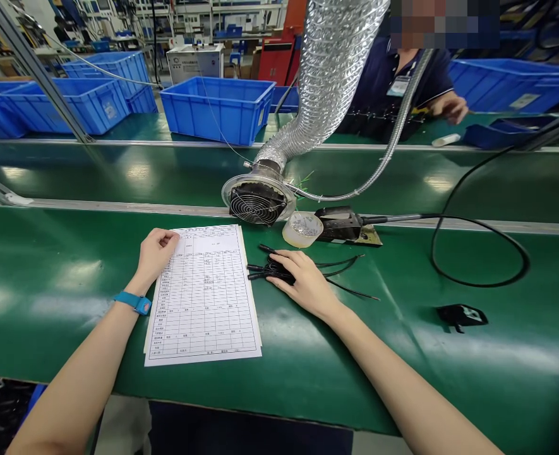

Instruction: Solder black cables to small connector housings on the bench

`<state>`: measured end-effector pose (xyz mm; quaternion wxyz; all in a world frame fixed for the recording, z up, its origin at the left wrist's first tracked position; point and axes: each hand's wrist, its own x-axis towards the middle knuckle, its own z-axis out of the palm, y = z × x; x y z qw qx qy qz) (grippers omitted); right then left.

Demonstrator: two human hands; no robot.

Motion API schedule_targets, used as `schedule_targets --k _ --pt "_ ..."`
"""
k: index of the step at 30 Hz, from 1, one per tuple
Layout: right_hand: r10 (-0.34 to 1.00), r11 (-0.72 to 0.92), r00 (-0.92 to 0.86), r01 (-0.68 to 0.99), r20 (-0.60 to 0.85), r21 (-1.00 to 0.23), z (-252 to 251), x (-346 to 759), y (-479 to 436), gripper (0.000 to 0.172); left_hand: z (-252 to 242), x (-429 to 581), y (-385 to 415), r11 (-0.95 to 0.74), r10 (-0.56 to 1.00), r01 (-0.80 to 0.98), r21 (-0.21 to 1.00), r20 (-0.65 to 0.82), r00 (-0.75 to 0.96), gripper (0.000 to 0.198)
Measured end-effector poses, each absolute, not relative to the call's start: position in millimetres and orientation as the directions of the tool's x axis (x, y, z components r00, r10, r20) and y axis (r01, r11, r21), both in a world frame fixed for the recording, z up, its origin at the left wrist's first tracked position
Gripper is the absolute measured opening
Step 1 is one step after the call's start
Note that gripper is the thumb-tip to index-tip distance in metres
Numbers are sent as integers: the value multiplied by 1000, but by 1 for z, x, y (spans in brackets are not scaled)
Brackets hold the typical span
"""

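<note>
My left hand (156, 253) rests with curled fingers on the top left corner of a printed form sheet (203, 297) lying on the green bench (47, 278). A blue wristband (134, 302) is on that wrist. My right hand (302, 281) lies palm down on a small bundle of black wires (264, 270), its fingers stretched flat over them. Loose wire ends (350, 278) trail to the right of the hand.
A fume fan (258, 201) on a silver flexible duct (326, 69) stands behind the sheet. Beside it sit a round clear tub (302, 229) and a black tool stand (345, 225) with a looping cable (482, 278). Blue bins (217, 107) line the far side. Another person (402, 82) works opposite.
</note>
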<state>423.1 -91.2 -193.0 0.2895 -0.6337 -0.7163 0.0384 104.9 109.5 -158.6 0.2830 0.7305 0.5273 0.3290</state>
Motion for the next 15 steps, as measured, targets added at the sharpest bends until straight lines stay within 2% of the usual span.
schedule_targets --k 7,12,15 --pt "926 206 -35 880 375 -427 -192 422 -92 44 -160 103 107 -372 926 608 701 237 293 19" --pt "918 225 -47 879 394 -420 -194 422 -90 44 -152 111 84 -552 834 668 499 317 452 31" --pt "917 223 -45 881 397 -416 -191 422 -88 44 -153 116 52 -659 747 642 392 236 622 47"
